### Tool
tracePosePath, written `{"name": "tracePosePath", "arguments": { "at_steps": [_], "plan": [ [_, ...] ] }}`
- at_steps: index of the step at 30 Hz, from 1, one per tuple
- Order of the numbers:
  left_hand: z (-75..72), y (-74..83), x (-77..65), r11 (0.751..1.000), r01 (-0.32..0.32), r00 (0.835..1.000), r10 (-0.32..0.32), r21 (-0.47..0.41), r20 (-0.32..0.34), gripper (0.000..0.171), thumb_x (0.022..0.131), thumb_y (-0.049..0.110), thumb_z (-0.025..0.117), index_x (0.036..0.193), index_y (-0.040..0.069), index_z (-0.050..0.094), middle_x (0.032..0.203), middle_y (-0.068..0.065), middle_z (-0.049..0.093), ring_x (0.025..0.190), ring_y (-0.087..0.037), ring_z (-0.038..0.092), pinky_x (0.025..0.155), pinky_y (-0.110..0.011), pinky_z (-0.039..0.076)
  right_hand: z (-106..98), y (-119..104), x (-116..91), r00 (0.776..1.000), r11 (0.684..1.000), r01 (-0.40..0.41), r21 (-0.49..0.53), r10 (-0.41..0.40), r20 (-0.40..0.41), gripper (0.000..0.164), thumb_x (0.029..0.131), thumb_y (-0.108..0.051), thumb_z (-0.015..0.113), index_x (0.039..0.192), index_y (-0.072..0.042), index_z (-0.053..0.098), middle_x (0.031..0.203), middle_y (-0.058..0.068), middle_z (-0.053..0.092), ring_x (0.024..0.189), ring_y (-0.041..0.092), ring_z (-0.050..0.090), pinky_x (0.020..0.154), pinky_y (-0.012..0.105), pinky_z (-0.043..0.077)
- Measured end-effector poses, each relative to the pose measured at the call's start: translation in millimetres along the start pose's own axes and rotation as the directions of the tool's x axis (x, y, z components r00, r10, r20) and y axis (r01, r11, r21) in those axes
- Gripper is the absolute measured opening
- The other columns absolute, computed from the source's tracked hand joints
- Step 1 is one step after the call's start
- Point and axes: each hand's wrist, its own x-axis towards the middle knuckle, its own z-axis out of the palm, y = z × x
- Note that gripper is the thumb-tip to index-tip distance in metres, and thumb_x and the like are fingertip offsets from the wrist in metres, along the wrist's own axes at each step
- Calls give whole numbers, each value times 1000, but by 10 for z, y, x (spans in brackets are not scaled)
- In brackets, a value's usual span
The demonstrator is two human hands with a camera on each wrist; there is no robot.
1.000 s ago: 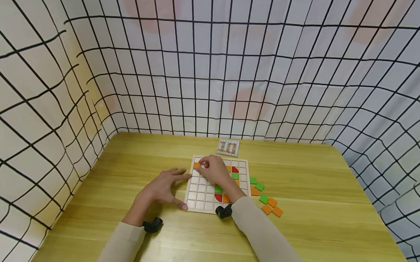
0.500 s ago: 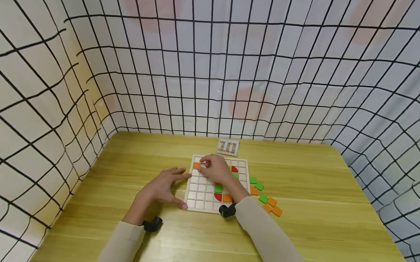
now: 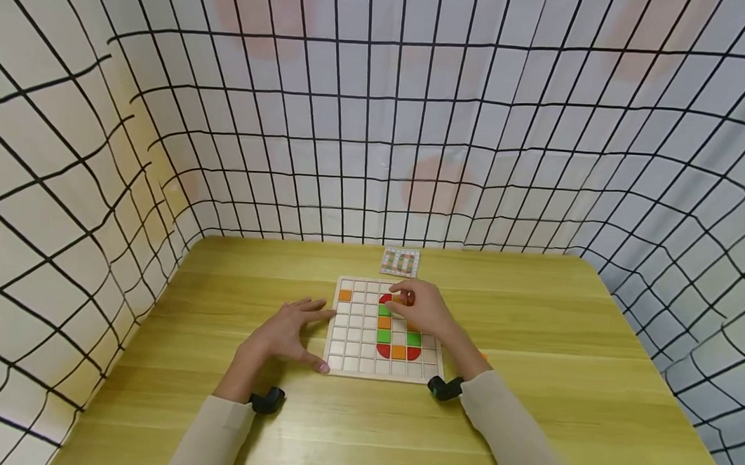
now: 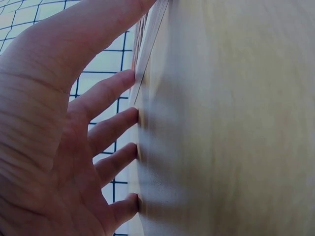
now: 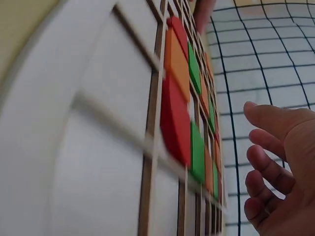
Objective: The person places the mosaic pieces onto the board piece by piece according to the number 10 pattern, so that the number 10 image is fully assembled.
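Observation:
A white gridded board point(image 3: 353, 342) lies on the table. Red, orange and green tiles form an oblong ring on its right half, among them a green square point(image 3: 414, 338) and a rounded red piece point(image 5: 175, 120). A lone orange square point(image 3: 344, 296) sits near the top left corner. My left hand point(image 3: 288, 331) is spread along the board's left edge, thumb at the lower corner, fingertips touching down in the left wrist view. Above the ring's top hovers my right hand point(image 3: 425, 307), fingers loosely bent, thumb apart from them and nothing between them in the right wrist view.
Behind the board lies a small pattern card point(image 3: 400, 261). A bit of an orange tile point(image 3: 482, 356) shows beside the right forearm, which hides the area right of the board. Black netting point(image 3: 364, 141) over white sheeting encloses the wooden table point(image 3: 349, 428).
My right hand has moved right, from beside the lone orange tile to over the ring's top, uncovering the ring's left side. The left hand stays at the board's edge.

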Motion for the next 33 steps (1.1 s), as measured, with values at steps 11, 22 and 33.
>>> {"name": "tracePosePath", "arguments": {
  "at_steps": [11,22,33],
  "plan": [
    [59,-54,-32,1000,4,1000,-4,0,4,111,59,74,88,154,30,50,167,-9,36,156,-42,24,124,-71,16,-446,374,-507,995,991,-100,-85,99,-13,37,92,-30,80,123,-10,75,93,2,61,86,21,50,70,32,42],
    [28,-10,-14,1000,-14,1000,14,-7,-11,110,60,71,89,154,27,51,166,-11,37,155,-44,26,123,-72,16,-742,739,-789,995,984,-100,-147,97,-30,31,91,-34,80,113,-12,75,99,2,67,88,19,55,77,34,48],
    [25,-4,-5,1000,-10,1000,10,-11,-11,110,61,72,88,153,27,51,166,-11,37,156,-44,26,123,-72,17,-893,939,-885,993,975,-117,-186,113,-34,18,94,-30,77,106,-16,77,100,-1,72,89,17,59,80,35,50]
  ]
}}
